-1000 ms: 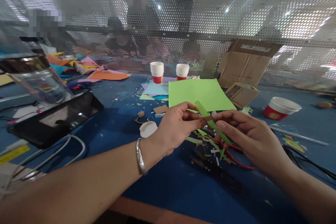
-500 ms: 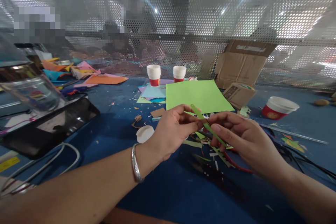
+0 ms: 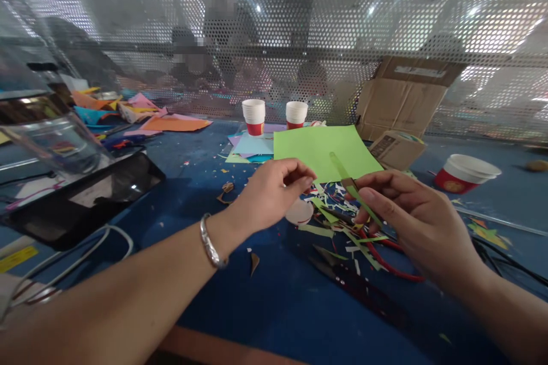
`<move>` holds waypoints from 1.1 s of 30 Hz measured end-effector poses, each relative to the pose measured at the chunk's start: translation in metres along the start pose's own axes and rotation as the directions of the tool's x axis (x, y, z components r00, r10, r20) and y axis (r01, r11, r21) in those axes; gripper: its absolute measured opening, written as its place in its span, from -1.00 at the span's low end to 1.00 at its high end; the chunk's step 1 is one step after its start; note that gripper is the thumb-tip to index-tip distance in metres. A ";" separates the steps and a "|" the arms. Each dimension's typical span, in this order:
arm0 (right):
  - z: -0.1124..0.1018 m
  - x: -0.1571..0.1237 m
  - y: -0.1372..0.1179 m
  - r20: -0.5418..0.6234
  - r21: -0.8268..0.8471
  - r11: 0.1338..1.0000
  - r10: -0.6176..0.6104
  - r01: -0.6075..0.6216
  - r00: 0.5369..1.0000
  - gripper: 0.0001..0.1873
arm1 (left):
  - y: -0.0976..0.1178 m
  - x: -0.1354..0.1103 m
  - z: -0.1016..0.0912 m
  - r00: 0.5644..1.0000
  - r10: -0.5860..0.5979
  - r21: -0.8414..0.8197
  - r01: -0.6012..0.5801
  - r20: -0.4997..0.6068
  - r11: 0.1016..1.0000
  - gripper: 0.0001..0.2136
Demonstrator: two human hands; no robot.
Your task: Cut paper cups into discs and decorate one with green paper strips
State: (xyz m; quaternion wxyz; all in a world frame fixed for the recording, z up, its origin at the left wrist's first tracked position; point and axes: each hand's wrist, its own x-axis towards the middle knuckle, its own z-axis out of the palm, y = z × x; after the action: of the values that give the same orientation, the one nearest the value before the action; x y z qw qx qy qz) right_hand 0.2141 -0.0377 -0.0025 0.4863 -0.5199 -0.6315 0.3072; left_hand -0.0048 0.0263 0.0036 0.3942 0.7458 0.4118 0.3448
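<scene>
My right hand [image 3: 411, 222] pinches a narrow green paper strip [image 3: 342, 174] that slants up and to the left above the blue table [image 3: 265, 296]. My left hand [image 3: 268, 194] hovers just left of the strip, apart from it, fingers curled loosely with nothing visible in them. Under both hands lie a heap of green and patterned paper scraps [image 3: 331, 214], a small white round lid [image 3: 298, 212] and red-handled scissors [image 3: 385, 259]. A large green paper sheet [image 3: 312, 145] lies flat behind the hands.
Two red-and-white paper cups [image 3: 253, 116] stand at the back, another cup [image 3: 466, 172] at right. Cardboard boxes [image 3: 402, 100] lean on a perforated metal screen. At left sit a black tablet [image 3: 85, 197], a clear jar [image 3: 55, 131], white cables and coloured paper sheets [image 3: 173, 123].
My left hand has let go of the green strip and drawn back to the left. My right hand still holds the strip, now slightly higher. The view has shifted a little.
</scene>
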 end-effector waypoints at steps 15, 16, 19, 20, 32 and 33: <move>-0.001 0.000 0.000 0.000 -0.217 0.972 -0.089 0.087 0.996 -0.70 | -0.018 0.006 -0.013 0.996 0.016 0.525 -0.062 0.093 0.849 -0.93; -0.001 0.000 0.001 0.004 -0.230 0.969 -0.090 0.088 0.996 -0.70 | -0.020 0.007 -0.012 0.996 0.016 0.519 -0.058 0.085 0.853 -0.95; -0.001 0.000 0.005 0.016 -0.267 0.959 -0.095 0.096 0.995 -0.69 | -0.022 0.008 -0.011 0.997 0.028 0.499 -0.061 0.074 0.864 -0.93; -0.001 0.000 0.006 0.018 -0.274 0.957 -0.094 0.095 0.995 -0.68 | -0.021 0.008 -0.012 0.997 0.034 0.491 -0.064 0.069 0.869 -0.91; 0.003 -0.006 0.007 -0.066 -0.464 0.861 -0.269 0.209 0.961 -0.76 | 0.000 0.000 0.012 0.984 -0.174 -0.322 0.180 0.047 0.929 -0.82; 0.002 -0.007 0.007 -0.069 -0.493 0.840 -0.296 0.225 0.953 -0.77 | 0.001 -0.002 0.016 0.978 -0.194 -0.406 0.210 0.080 0.890 -0.80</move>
State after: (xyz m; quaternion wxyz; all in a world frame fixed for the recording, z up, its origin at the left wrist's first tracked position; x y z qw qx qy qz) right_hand 0.2144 -0.0417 -0.0115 0.4232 -0.5538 -0.7163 0.0342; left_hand 0.0078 0.0191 -0.0027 0.5836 0.6054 0.3977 0.3671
